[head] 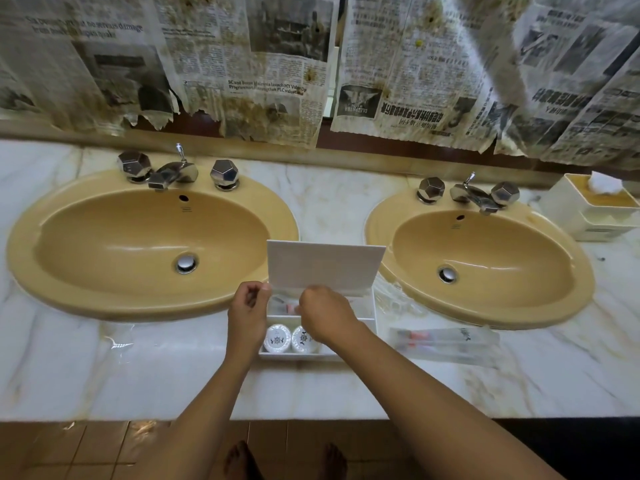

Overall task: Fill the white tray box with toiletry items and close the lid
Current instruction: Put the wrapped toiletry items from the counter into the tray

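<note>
The white tray box (367,311) sits on the marble counter between two sinks. Its lid (325,266) stands raised, tilted toward me. My left hand (248,315) pinches the lid's lower left corner. My right hand (325,315) is over the box's middle, fingers curled at the lid's lower edge; I cannot tell whether it grips the lid. Two round white soaps (290,339) lie in the front compartment. A clear packet with a pink item (289,306) lies in the back compartment, partly hidden by my hands.
A clear wrapped toiletry packet (445,342) lies on the counter right of the box. Yellow sinks (52,258) (575,271) flank the box. A white tissue box (588,213) stands at far right. The counter's front edge is close to me.
</note>
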The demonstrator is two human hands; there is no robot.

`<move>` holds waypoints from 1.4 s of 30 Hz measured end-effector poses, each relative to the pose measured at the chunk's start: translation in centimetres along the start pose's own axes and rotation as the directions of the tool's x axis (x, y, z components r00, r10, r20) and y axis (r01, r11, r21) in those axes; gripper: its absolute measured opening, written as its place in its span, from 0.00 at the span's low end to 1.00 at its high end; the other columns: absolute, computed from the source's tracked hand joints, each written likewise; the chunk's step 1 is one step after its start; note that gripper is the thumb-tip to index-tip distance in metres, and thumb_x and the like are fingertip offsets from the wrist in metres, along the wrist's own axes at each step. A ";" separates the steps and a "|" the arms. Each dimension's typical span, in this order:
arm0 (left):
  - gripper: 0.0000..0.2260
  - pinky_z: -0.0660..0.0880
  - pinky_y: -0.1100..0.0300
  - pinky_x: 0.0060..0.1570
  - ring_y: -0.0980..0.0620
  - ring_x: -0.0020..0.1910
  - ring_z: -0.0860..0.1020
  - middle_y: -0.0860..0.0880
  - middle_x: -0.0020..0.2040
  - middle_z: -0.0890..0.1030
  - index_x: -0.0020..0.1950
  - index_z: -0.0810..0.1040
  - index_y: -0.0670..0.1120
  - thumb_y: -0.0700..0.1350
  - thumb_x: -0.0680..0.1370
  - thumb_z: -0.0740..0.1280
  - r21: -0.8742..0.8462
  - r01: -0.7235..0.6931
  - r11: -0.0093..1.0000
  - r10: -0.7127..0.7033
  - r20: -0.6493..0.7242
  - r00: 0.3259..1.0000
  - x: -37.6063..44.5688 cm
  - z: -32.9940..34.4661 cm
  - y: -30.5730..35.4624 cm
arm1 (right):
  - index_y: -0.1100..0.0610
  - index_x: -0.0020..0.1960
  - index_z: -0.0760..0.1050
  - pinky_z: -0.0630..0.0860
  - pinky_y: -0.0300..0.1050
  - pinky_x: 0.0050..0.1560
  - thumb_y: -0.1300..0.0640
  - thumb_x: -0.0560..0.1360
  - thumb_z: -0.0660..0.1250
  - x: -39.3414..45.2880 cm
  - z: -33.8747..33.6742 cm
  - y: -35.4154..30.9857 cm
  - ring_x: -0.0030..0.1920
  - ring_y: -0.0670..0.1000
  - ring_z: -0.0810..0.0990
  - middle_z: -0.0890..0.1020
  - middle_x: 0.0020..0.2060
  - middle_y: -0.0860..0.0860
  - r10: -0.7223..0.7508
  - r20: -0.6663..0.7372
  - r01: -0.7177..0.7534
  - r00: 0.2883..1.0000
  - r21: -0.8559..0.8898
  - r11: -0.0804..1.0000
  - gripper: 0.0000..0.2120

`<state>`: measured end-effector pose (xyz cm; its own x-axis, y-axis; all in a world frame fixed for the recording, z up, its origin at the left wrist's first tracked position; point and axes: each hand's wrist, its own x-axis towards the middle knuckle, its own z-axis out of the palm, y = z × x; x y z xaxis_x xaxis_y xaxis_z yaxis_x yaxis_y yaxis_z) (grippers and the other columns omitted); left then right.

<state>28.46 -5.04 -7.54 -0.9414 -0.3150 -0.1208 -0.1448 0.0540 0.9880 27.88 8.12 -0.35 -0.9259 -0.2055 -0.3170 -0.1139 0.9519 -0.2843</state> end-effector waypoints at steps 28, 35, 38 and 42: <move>0.03 0.69 0.77 0.40 0.70 0.35 0.75 0.52 0.41 0.78 0.49 0.75 0.41 0.41 0.80 0.64 0.045 0.004 0.999 -0.002 -0.038 0.999 -0.2 0.1 0.3 | 0.49 0.64 0.73 0.69 0.44 0.48 0.67 0.73 0.60 -7.0 -0.2 14.1 0.58 0.56 0.76 0.75 0.61 0.51 0.457 0.001 -0.455 0.889 0.097 0.885 0.23; 0.04 0.69 0.77 0.39 0.70 0.35 0.75 0.52 0.41 0.78 0.51 0.75 0.41 0.41 0.80 0.64 0.057 0.011 0.998 -0.010 -0.032 0.999 -0.3 0.3 0.3 | 0.52 0.53 0.79 0.67 0.43 0.40 0.65 0.75 0.58 -6.8 0.4 14.7 0.50 0.56 0.79 0.80 0.51 0.51 0.471 -0.146 -0.455 0.870 0.134 0.881 0.15; 0.04 0.69 0.78 0.39 0.71 0.35 0.75 0.53 0.41 0.78 0.50 0.75 0.40 0.41 0.80 0.64 0.062 0.016 0.998 -0.014 -0.037 0.999 -0.4 0.3 0.4 | 0.51 0.52 0.78 0.65 0.43 0.39 0.66 0.75 0.58 -6.7 -0.2 14.6 0.49 0.57 0.79 0.81 0.50 0.50 0.469 -0.253 -0.424 0.846 0.214 0.880 0.15; 0.04 0.68 0.79 0.38 0.72 0.35 0.74 0.54 0.41 0.78 0.49 0.75 0.41 0.41 0.80 0.64 0.077 0.017 0.997 -0.013 -0.042 0.999 -0.5 0.3 0.5 | 0.52 0.53 0.78 0.66 0.44 0.38 0.64 0.77 0.58 -6.7 -2.1 13.4 0.46 0.58 0.78 0.80 0.50 0.51 0.395 -0.363 -0.339 0.844 0.211 0.917 0.14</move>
<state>28.77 -4.55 -7.02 -0.9259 -0.3548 -0.1298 -0.1835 0.1219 0.9754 31.77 22.68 -0.17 -0.9570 0.2857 -0.0509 0.2854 0.8946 -0.3438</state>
